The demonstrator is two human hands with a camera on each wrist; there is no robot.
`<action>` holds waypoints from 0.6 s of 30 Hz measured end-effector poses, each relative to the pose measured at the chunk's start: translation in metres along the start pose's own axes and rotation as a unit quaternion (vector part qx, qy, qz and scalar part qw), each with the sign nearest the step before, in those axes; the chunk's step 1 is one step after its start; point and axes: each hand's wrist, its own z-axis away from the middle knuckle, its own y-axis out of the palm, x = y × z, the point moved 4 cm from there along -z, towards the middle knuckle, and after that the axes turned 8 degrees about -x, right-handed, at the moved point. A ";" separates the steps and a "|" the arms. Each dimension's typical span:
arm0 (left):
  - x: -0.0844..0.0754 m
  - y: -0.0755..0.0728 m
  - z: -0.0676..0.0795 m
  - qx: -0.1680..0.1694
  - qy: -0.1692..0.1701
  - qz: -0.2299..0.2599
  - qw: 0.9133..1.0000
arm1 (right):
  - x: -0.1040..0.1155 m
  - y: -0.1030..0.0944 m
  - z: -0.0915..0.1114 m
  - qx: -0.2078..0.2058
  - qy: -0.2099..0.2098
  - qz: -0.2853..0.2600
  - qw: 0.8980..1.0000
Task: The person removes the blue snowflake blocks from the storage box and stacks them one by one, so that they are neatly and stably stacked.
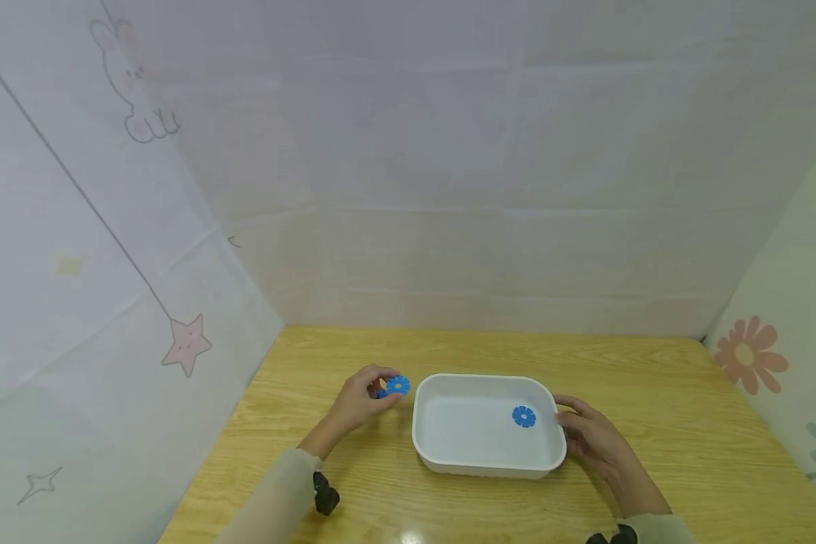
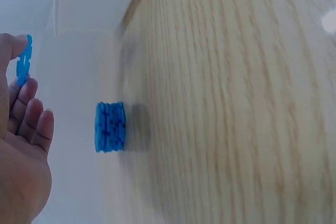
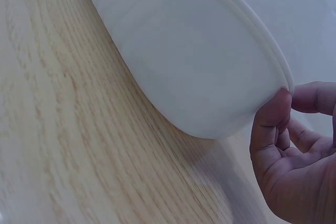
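My left hand [image 1: 355, 402] pinches a blue notched plastic disc [image 1: 398, 385] between thumb and fingers, just left of the white plastic tub [image 1: 489, 467]. In the left wrist view the disc [image 2: 24, 60] appears edge-on. A short stack of similar blue discs [image 2: 110, 127] stands on the table below that hand; in the head view the hand mostly hides it. Inside the tub, toward its right end, lies another blue disc [image 1: 523, 416]. At the tub's right end, my right hand [image 1: 595, 438] grips the rim, with thumb outside in the right wrist view.
The tub stands on a wood-grain table [image 1: 666, 423]. Pale printed cloth [image 1: 408, 189] hangs behind it and along both sides. Dark straps [image 1: 324, 493] sit at the wrists.
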 end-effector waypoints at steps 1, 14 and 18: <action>0.003 -0.001 0.000 -0.001 -0.003 0.000 1.000 | 0.000 0.000 0.000 0.000 0.000 0.001 1.000; 0.032 -0.010 0.004 0.000 -0.067 -0.013 0.998 | -0.002 0.000 -0.001 0.009 -0.002 0.000 1.000; 0.039 -0.010 0.006 0.001 -0.074 -0.024 0.997 | -0.002 0.000 -0.001 0.010 -0.001 -0.005 1.000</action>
